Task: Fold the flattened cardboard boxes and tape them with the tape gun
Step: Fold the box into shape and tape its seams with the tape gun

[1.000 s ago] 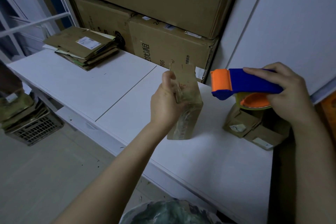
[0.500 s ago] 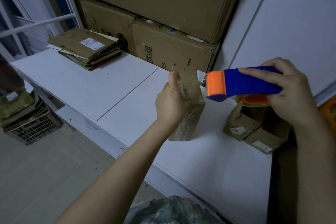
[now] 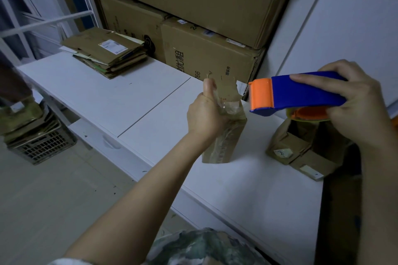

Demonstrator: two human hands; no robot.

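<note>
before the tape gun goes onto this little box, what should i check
1. Left hand grips small cardboard box, upright on white table: ok.
2. Right hand holds tape gun, orange head facing the box: ok.
3. Head touching the box: not ok, there is a gap.
4. Top flaps closed flat: cannot tell, the hand and dim light hide the seam.
5. Tape end ready at the blade: cannot tell.
6. Folded boxes at right stand apart: ok.
</note>
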